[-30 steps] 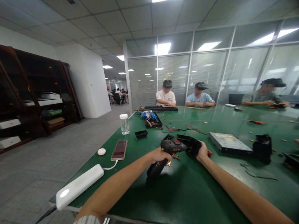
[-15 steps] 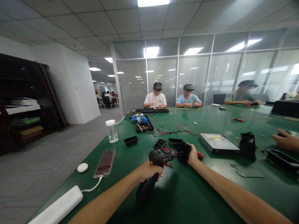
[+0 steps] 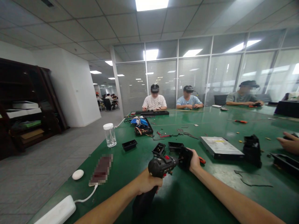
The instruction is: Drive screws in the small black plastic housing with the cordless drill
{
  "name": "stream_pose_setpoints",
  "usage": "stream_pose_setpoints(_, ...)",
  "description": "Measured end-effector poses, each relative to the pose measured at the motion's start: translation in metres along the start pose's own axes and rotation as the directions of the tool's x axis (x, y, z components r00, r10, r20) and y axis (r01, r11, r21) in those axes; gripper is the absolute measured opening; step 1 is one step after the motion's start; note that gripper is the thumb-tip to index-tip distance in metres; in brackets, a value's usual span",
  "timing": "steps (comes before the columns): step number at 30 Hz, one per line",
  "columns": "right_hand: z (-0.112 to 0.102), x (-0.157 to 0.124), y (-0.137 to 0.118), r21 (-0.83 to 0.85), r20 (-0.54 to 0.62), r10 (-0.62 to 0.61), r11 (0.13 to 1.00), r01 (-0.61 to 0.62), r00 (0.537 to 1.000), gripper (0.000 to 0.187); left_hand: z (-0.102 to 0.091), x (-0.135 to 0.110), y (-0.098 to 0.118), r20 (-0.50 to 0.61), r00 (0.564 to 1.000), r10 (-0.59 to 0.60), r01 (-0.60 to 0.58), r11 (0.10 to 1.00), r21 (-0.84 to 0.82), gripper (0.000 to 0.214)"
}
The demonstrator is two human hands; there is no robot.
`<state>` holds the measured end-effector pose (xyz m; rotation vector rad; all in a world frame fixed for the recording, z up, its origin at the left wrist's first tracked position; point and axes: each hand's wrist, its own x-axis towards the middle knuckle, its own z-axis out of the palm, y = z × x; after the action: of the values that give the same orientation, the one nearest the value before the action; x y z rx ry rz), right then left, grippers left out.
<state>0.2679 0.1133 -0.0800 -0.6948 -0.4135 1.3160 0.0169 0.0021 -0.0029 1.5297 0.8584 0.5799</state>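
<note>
My left hand (image 3: 149,183) is wrapped round the grip of a black cordless drill (image 3: 161,166) with red details. The drill's front points right, its tip at a small black plastic part (image 3: 185,158). That part is held up by my right hand (image 3: 194,160), thumb and fingers closed on its far right side. Whether the bit touches a screw I cannot tell. Just beyond the drill are two black plastic trays, one (image 3: 158,149) with small brass-coloured pieces in it and another (image 3: 175,145) to its right. An orange-handled tool (image 3: 202,160) lies partly hidden behind my right hand.
On the left are a clear jar (image 3: 109,136), a phone (image 3: 101,170), a white round object (image 3: 78,175) and a white power strip (image 3: 58,211). A disc drive (image 3: 221,146) lies on the right. A co-worker's hand (image 3: 289,143) shows at the right edge; several people sit beyond.
The view has shifted slightly, so things on the table appear lower. Both hands keep their hold, the drill still against the black part. Its handle now leans a little lower.
</note>
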Motion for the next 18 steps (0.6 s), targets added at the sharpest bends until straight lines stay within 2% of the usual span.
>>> stream_pose_setpoints(3,0.0023,-0.0026,-0.0015,-0.011,0.030,-0.019,1.000,0.020,0.999,0.014,0.0013,-0.0007,0.0018,0.006,0.999,0.040,-0.040,0.999,-0.007,0.011)
stream_pose_setpoints(6,0.0046,-0.0052,-0.0030,-0.010,0.011,-0.025,1.000,0.025,1.000,0.013,0.0020,-0.0013,0.0033,0.024,0.998,0.055,-0.055,0.998,-0.004,0.011)
stream_pose_setpoints(13,0.0071,-0.0084,-0.0061,-0.045,0.043,0.008,0.999,-0.006,0.999,0.012,0.0025,-0.0019,0.0046,-0.002,1.000,0.008,-0.008,1.000,-0.001,0.014)
stream_pose_setpoints(18,0.0071,-0.0076,-0.0068,-0.037,0.025,0.042,0.998,-0.041,0.999,0.011,0.0034,-0.0030,0.0036,-0.010,1.000,0.025,-0.024,0.999,0.036,0.012)
